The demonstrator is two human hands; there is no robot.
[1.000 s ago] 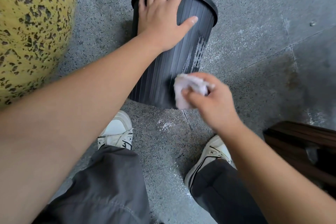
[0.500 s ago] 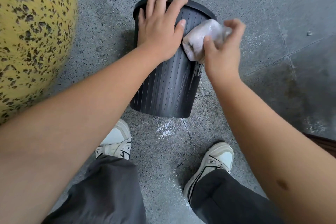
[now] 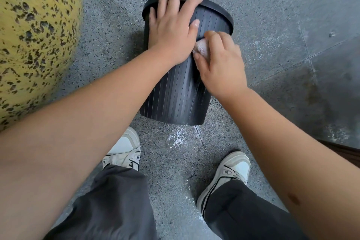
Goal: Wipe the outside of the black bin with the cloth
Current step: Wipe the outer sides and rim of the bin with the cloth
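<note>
Most of the crumpled pale cloth (image 3: 201,48) is hidden under the right hand (image 3: 220,64), whose fingers (image 3: 213,40) curl over it and press it against the side of the black ribbed plastic bin (image 3: 175,99); only a small bunched corner shows between the two hands. The bin stands on the grey speckled stone floor (image 3: 272,6) just beyond the white sneakers (image 3: 124,150), and its opening is not visible from this angle. The left hand (image 3: 171,31) lies spread flat on the bin's upper wall, its straight fingers reaching over the rim and holding nothing. A whitish streak runs down the ribs below the right hand, and pale powder dots the floor by the bin's base. A large yellow surface with black specks (image 3: 35,35) is cut off at the left edge; what it is cannot be told. Half a second earlier the right hand held the cloth up near the rim, well exposed; now it sits lower, beside the left thumb.
</note>
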